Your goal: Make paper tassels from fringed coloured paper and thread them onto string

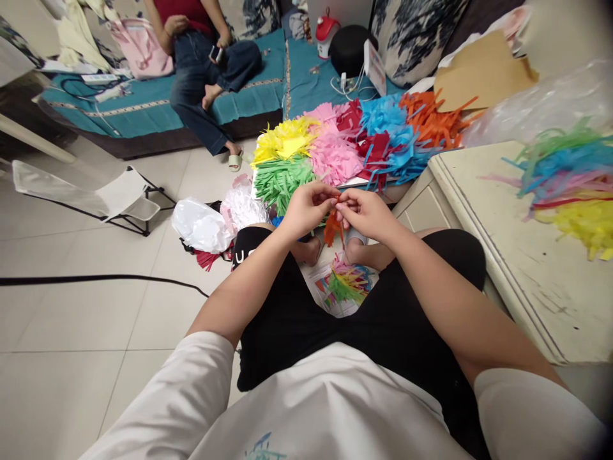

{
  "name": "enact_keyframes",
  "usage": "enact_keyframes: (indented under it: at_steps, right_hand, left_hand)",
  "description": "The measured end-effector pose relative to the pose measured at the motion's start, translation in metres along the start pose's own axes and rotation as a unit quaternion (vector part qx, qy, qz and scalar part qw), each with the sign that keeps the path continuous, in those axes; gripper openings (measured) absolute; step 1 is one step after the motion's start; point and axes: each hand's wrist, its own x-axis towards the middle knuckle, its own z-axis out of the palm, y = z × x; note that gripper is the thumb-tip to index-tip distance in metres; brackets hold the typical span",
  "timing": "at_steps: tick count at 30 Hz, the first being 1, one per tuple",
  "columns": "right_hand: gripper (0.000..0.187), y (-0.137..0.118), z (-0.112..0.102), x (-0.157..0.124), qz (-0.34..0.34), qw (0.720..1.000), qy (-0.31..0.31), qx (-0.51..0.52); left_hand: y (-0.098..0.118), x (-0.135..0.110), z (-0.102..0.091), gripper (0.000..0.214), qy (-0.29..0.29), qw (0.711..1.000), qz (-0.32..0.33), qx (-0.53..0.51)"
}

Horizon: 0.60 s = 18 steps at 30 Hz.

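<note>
My left hand (312, 206) and my right hand (360, 212) meet in front of my knees, fingers pinched together. Between them hangs an orange paper tassel (331, 231), its fringed strips pointing down and its top hidden by my fingertips. Just beyond my hands lie heaps of fringed tissue paper: green (282, 180), yellow (287, 139), pink (334, 156), blue (390, 124) and orange (433, 118), with dark red pieces among them. Below, between my legs, a multicoloured bunch of tassels (347, 281) rests on printed paper on the floor.
At right, more coloured tassels (569, 185) lie on a cream cabinet (517, 281). White plastic bags (204, 225) sit on the floor at left, near a folding chair (119, 195). Another person (196, 57) sits on the teal-covered sofa (143, 112). A black cable (105, 279) crosses the left side.
</note>
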Motion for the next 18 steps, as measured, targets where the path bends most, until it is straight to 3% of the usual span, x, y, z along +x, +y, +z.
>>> enact_keyframes:
  at_steps: [18]
  right_hand:
    - [0.027, -0.0041, -0.0009, 0.0011, 0.038, 0.999, -0.007, 0.035]
  left_hand:
    - [0.0044, -0.0015, 0.0001, 0.013, 0.011, 0.998, 0.041, 0.051]
